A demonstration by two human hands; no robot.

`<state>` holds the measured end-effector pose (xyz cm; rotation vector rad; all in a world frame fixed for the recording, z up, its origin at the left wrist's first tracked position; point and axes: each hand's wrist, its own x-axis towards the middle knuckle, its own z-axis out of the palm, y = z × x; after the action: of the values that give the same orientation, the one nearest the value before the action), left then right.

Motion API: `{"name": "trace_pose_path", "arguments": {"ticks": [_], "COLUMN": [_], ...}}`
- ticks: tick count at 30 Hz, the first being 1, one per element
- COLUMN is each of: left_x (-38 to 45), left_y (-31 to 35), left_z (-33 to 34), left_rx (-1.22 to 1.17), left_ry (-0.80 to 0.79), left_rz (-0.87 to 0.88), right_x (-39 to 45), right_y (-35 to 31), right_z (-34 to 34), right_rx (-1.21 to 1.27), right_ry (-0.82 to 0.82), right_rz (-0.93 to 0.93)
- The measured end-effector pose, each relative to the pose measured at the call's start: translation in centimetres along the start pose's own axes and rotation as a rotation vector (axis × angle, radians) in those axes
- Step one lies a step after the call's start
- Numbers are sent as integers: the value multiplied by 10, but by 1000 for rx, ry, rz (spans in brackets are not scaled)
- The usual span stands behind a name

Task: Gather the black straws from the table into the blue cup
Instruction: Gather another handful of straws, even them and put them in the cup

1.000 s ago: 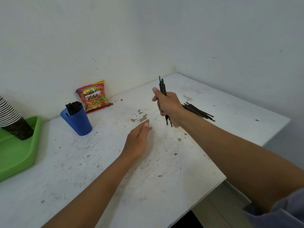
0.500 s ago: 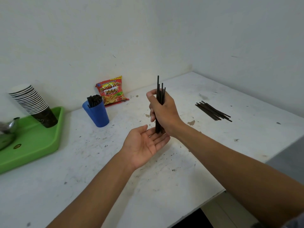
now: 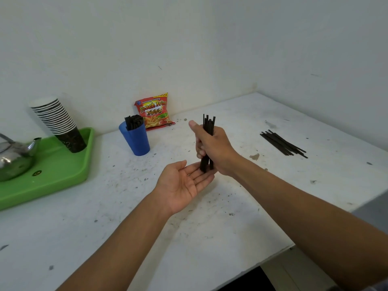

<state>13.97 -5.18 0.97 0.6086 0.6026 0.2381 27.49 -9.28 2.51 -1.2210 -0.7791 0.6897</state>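
Right hand (image 3: 214,148) fisted around a bundle of black straws (image 3: 208,127), held upright above the white table (image 3: 147,217), to the right of the blue cup (image 3: 135,139) and nearer the camera. Fingers wrapped tight round the middle of the bundle, thumb stretched toward the cup; top ends standing uneven above the fist, bottom ends poking out below. Left hand (image 3: 182,183) flat open, palm up, fingers spread and loosely extended, gripping nothing; bottom ends of the held bundle resting on or just at its fingertips. Inside the blue cup, more black straws (image 3: 133,122), leaning and rising above the rim. Far right of the cup, well apart, a loose pile of black straws (image 3: 282,143) lying flat on the table. Just behind the cup, against the wall, a red French fries snack bag (image 3: 154,111). Left of the cup, a green tray (image 3: 52,164) carrying a stack of paper cups (image 3: 57,120) and a metal kettle (image 3: 14,156).
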Motion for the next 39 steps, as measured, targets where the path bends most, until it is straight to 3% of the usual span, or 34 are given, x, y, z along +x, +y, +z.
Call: {"name": "trace_pose_path", "arguments": {"ticks": [15,21,27,30,36,39], "left_x": [-11,-7,-3,-2,8,19], "left_y": [34,38,46,58,105,124], "left_z": [-42,-45,-52,-60,-89,-99], "left_rx": [-11,-36,-15,84,508,749], "left_ry": [-45,-44,7,139,725,788], "left_rz": [-77,-94,-86,-2,391,485], "right_x": [20,22,33,44,83,108], "right_y": [1,8,12,10,-9,-18], "right_z": [30,27,35,44,77,99], "right_rx": [194,133,148,202,308,399], "right_ry": [-206,-288,-244,-187,-60,-53], "right_rz": [140,183,220,218,177,168]}}
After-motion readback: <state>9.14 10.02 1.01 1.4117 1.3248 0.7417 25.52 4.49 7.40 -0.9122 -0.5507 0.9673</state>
